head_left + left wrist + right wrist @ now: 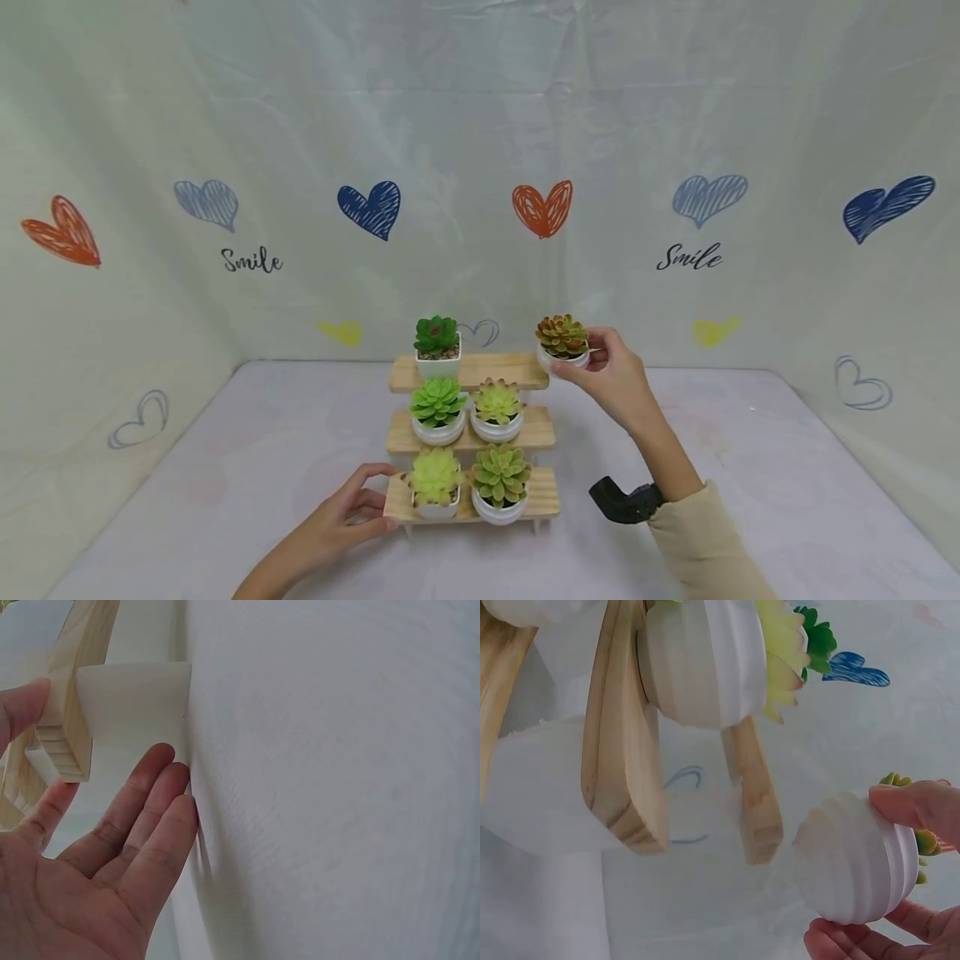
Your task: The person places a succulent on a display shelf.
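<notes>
A three-tier wooden plant stand (543, 496) with white supports stands on the table. At the left end of its lowest board, my left hand (345, 517) pinches the wood between thumb and index finger; the other fingers (161, 840) stay off the board. My right hand (618, 379) grips a reddish-brown succulent (562, 335) by its round white pot (855, 859). That pot is off the boards, by the top board's right end. A dark green succulent (437, 335) stands at that board's left. Two light-coloured succulents are on the middle board, two more on the lowest.
A white table (300, 425) lies under the stand. Behind it hangs a pale sheet (465, 108) printed with hearts and the word Smile. A black band (633, 502) with a protruding piece is on the right wrist.
</notes>
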`<state>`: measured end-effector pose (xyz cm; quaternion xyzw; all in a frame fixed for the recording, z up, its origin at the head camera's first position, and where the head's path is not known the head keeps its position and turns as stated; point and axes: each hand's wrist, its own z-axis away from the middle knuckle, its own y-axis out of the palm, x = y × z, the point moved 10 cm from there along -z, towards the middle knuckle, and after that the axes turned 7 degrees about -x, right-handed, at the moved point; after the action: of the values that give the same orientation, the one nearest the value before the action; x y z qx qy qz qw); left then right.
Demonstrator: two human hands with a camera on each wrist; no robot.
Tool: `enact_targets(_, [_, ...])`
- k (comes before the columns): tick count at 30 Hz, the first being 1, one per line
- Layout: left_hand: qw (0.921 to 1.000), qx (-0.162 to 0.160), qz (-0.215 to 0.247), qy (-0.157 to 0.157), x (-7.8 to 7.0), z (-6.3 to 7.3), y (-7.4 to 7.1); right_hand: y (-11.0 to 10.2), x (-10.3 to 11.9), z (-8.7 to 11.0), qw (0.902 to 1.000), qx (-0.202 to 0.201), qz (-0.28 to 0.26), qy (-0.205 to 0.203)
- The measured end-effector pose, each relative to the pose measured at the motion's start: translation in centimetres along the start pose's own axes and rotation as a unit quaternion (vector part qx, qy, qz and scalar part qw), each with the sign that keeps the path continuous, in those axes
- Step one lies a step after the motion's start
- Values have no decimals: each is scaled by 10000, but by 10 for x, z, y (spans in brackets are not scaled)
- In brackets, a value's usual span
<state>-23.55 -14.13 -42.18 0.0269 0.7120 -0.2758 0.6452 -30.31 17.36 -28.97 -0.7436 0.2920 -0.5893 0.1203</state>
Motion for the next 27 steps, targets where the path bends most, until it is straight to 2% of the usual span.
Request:
enact_targets(11, [10000, -23, -22, -74, 0, 1, -1, 35, 14, -4, 9994, 207, -239, -152])
enact_targets(20, [10000, -3, 42, -57, 1, 1, 0, 45, 28, -1, 9991, 258, 8, -325])
enact_targets(27, [9999, -28, 39, -110, 1, 1, 0, 51, 29, -2, 9997, 194, 16, -157])
